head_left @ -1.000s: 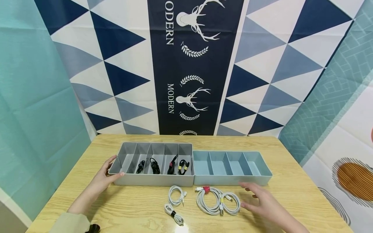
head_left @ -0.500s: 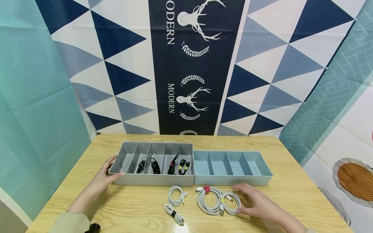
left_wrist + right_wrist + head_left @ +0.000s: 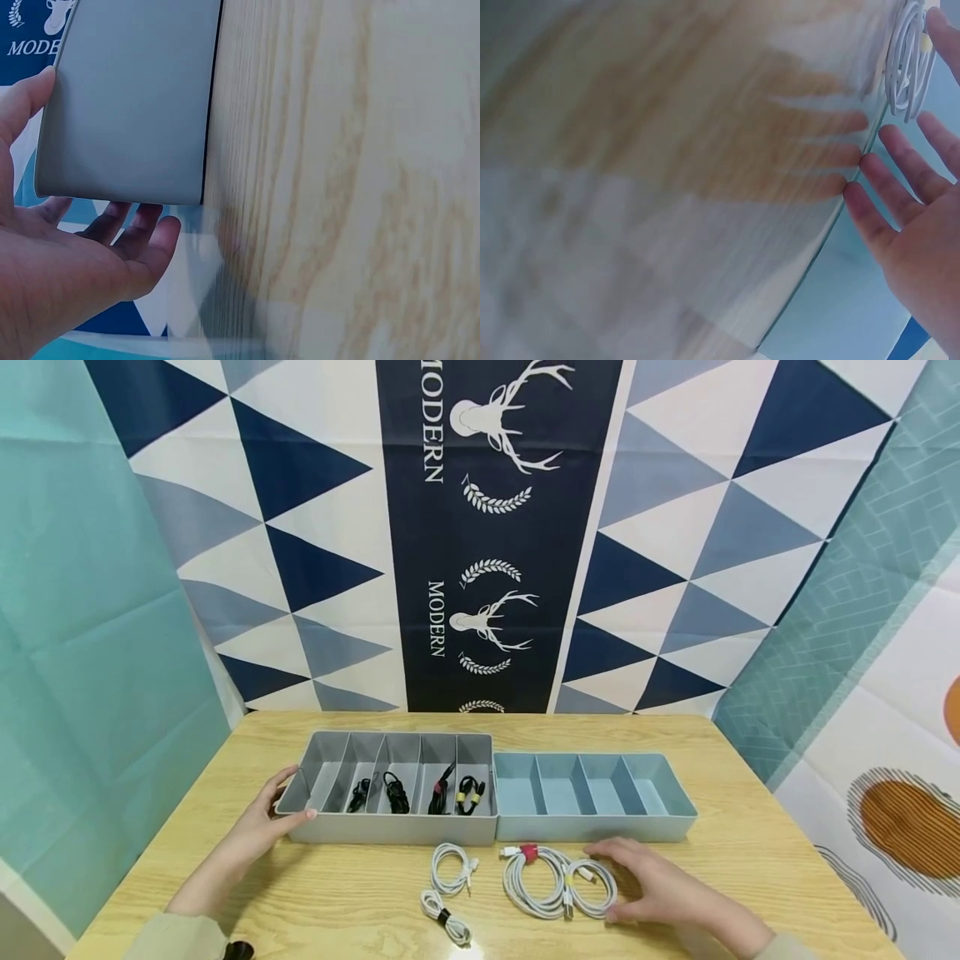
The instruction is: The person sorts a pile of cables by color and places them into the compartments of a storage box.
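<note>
My left hand [image 3: 262,817] grips the left end of a grey divided box [image 3: 390,830], thumb at the front rim and fingers around the end wall, as the left wrist view also shows. My right hand [image 3: 656,883] hovers with spread fingers beside a small white cable coil [image 3: 569,880] with a yellow tie, thumb right at its edge. That coil overlaps a larger white cable coil [image 3: 529,853] with a red tie. In the right wrist view the fingers hang low over the glossy tabletop, with the white coil [image 3: 907,67] just past them.
A light blue divided box [image 3: 592,828] stands against the grey one's right end. Black cable bundles [image 3: 395,793] lie in several grey compartments. A white coil [image 3: 436,864] and a white cable with a black tie [image 3: 444,914] lie on the wooden table [image 3: 337,902].
My right hand has moved left, up to the small coil with the yellow tie. The left hand stays on the grey box. The head view has shifted slightly.
</note>
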`<state>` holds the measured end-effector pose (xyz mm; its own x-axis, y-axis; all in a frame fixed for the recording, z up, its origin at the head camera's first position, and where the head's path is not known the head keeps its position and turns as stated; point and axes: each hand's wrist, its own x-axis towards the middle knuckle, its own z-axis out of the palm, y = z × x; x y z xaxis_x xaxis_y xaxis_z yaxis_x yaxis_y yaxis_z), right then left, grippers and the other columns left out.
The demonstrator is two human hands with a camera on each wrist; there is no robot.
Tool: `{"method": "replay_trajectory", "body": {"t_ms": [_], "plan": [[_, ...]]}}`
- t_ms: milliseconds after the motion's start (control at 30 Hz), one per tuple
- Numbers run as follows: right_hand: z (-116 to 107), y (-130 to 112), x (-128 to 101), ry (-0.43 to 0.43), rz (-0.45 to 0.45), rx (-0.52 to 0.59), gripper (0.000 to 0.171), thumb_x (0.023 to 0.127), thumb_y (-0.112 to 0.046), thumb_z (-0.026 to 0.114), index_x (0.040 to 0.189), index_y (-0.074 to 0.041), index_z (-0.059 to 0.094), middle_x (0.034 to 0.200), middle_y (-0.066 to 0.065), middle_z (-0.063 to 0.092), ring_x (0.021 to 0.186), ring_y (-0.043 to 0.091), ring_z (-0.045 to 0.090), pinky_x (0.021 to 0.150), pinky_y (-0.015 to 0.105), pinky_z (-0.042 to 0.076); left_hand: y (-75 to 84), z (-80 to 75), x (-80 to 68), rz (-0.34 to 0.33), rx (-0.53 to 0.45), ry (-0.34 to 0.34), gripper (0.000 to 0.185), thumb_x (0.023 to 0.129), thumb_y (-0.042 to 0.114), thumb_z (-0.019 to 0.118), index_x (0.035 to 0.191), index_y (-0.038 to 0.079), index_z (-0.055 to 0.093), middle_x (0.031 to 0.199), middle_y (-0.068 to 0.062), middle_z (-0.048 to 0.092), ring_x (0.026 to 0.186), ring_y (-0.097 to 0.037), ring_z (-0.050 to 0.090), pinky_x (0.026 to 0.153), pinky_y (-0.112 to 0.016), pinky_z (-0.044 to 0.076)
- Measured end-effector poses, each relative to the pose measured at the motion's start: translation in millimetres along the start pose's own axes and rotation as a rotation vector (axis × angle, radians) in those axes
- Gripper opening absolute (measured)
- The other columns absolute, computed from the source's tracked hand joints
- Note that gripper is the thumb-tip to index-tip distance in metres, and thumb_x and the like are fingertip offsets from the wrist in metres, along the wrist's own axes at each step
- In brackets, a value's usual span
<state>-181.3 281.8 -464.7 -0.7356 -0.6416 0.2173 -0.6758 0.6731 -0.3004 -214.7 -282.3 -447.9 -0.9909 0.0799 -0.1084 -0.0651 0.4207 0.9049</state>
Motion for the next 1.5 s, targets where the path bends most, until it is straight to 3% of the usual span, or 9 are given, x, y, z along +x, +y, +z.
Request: {"method": "replay_trajectory", "body": {"t_ms": [333,567,1000,1500], "plan": [[4.3,3.8,3.5,-0.005,-0.027,-0.049,0.068,0.071,-0.059,0.072,0.124,-0.019,0.058,0.121,-0.004,0.055,0.109,0.016,0.052,0.087,0.036,0.047,0.8,-0.3,-2.1,-0.004,-0.002,-0.009,0.090,0.089,0.030,0.065,0.153,0.019,0.003,0.153,-0.030,0.006,0.135,-0.051,0.019,0.103,-0.059,0.030],[4.7,5.4,5.0,-0.005,-0.046,-0.075,0.063,0.071,-0.060,0.072,0.119,-0.021,0.060,0.119,-0.005,0.057,0.107,0.016,0.052,0.086,0.038,0.048,0.3,-0.7,-0.5,0.013,0.019,-0.004,0.089,0.089,0.029,0.066,0.153,0.018,0.005,0.152,-0.030,0.011,0.132,-0.047,0.030,0.098,-0.049,0.038],[1.3,3.7,8.7,-0.038,-0.046,-0.049,0.060,0.070,-0.057,0.074,0.115,-0.021,0.060,0.117,-0.006,0.056,0.107,0.016,0.052,0.089,0.036,0.047,-1.9,-2.9,2.5,-0.013,0.011,-0.026,0.090,0.089,0.030,0.065,0.153,0.021,0.003,0.153,-0.030,0.005,0.136,-0.052,0.015,0.102,-0.061,0.029],[-8.8,-1.8,13.6,-0.057,-0.081,-0.003,0.055,0.072,-0.052,0.076,0.114,-0.021,0.057,0.113,-0.010,0.056,0.102,0.008,0.054,0.086,0.031,0.049,1.1,-2.5,1.7,-0.021,0.013,-0.022,0.089,0.089,0.029,0.065,0.152,0.021,0.004,0.153,-0.029,0.008,0.135,-0.051,0.019,0.102,-0.059,0.031]]}}
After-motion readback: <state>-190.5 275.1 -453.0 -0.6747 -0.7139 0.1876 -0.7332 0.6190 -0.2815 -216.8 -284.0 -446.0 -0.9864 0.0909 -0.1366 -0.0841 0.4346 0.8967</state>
